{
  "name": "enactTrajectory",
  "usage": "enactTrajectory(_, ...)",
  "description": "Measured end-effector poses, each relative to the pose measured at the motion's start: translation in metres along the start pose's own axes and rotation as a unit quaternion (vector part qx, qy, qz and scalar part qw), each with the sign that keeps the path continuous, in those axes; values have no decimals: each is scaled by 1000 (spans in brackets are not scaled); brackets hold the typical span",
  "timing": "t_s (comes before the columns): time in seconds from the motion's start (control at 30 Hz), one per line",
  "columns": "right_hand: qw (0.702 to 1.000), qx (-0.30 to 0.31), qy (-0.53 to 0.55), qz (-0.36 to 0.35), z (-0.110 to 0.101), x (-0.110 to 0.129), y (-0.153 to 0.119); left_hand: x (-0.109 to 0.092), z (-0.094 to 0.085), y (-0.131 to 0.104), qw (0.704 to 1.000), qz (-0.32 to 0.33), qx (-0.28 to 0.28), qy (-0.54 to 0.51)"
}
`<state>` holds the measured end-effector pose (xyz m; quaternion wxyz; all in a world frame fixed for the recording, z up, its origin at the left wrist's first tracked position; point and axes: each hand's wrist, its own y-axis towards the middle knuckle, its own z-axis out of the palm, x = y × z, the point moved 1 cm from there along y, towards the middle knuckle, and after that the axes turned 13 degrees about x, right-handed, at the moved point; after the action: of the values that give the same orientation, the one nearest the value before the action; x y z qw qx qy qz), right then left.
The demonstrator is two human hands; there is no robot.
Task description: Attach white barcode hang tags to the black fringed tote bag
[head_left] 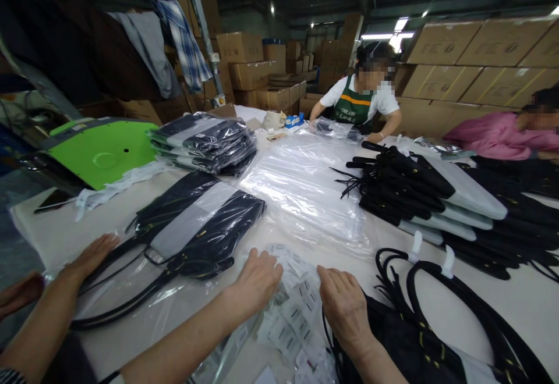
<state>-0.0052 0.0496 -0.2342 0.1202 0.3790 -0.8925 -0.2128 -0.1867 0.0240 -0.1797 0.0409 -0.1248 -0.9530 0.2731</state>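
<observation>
My left hand (258, 280) is closed with bent fingers at the left edge of a loose heap of small printed labels (290, 320). Across the heap, my right hand (345, 302) is also closed, its fingers together. What either hand holds, if anything, is hidden. Next to my right hand lies a black bag (399, 329) with looped handles and gold-coloured fittings. A black bag in clear plastic (190, 221), with a pale band round it, lies left of my left hand. Beyond the labels is a stack of clear plastic sleeves (305, 186).
Another person's hand (91, 256) rests near the wrapped bag's handles; one more hand (21, 295) is at the left edge. Wrapped bags (203, 139) and unwrapped black bags (406, 186) are stacked beyond. A person in a green apron (360, 102) works across the table.
</observation>
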Motion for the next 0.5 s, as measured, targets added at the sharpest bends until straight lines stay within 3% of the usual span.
enactTrajectory(0.1,1000,-1,5,-6,-5,-2,-1,-9,-1,9,999,41,13,-21)
enactTrajectory(0.23,999,13,7,33,-5,0,-7,-8,4,21,997,27,52,-44)
enactTrajectory(0.37,990,-16,93,108,-1,28,-18,2,13,26,997,11,32,-67)
enactTrajectory(0.43,958,30,244,148,6,47,-18,4,16,27,997,12,33,-67)
enactTrajectory(0.47,919,59,341,190,11,55,-15,5,17,26,997,14,35,-67)
enactTrajectory(0.5,859,83,440,247,16,61,-10,5,17,26,997,16,37,-66)
